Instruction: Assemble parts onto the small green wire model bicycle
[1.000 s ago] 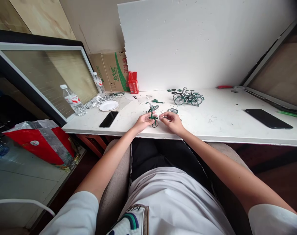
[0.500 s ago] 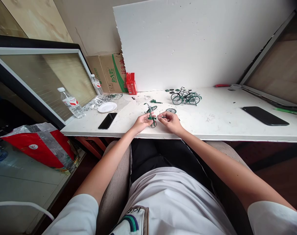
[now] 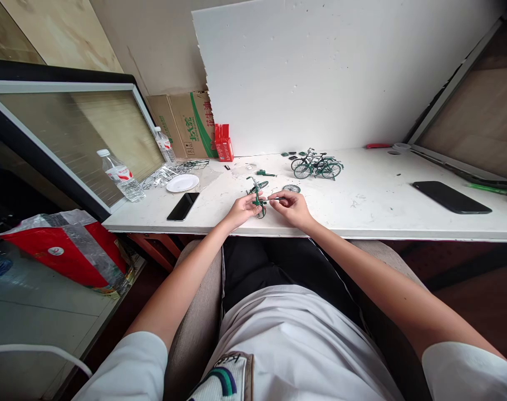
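Note:
My left hand [image 3: 242, 211] is closed round the frame of a small green model bicycle [image 3: 259, 201], held upright just above the front part of the table. In my right hand [image 3: 294, 209] a thin, dark small screwdriver [image 3: 276, 199] is pinched between the fingers, its tip pointing left at the middle of the bicycle. Whether the tip touches a screw is too small to tell. A loose spoked wheel [image 3: 292, 188] lies just beyond my right hand. Behind the held bicycle rests a green part [image 3: 265, 173]. Finished-looking model bicycles [image 3: 318, 166] stand farther back.
On the left of the white table [image 3: 382, 217] are a phone [image 3: 183, 206], a white plate [image 3: 182, 182], bagged silvery parts [image 3: 163, 175] and two water bottles [image 3: 123, 175]. A red box [image 3: 224, 146] stands at the back. At right lies a black phone-like slab [image 3: 451, 197].
My hands and the bicycle stay almost in place. The screwdriver has turned slightly in my right fingers, and the whole view has shifted a touch.

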The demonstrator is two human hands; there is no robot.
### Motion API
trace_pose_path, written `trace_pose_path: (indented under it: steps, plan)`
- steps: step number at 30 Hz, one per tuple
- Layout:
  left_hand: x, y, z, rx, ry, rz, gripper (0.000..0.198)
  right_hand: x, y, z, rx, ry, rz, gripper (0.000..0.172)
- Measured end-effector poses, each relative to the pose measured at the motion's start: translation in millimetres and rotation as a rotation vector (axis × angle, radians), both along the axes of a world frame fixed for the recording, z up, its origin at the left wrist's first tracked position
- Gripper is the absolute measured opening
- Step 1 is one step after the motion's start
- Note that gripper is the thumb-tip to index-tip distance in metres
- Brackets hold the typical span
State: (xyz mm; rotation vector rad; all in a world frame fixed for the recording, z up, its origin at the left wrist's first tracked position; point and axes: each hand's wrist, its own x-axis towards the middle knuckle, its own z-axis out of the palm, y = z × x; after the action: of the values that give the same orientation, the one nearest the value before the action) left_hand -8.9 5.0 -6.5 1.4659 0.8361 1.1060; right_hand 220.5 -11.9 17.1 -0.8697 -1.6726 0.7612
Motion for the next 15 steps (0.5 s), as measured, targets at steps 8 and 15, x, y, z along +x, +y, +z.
trace_pose_path:
  steps: [8, 15]
  plan:
    - [4.4, -5.7, 4.4, 0.020, 0.015, 0.008, 0.085, -3.3, -3.3, 1.3, 0.017, -0.059, 0.076, 0.055]
    - [3.5, -6.0, 7.3, 0.024, 0.031, -0.013, 0.086, 0.0, 1.7, -2.8, -0.019, 0.004, 0.037, 0.066]
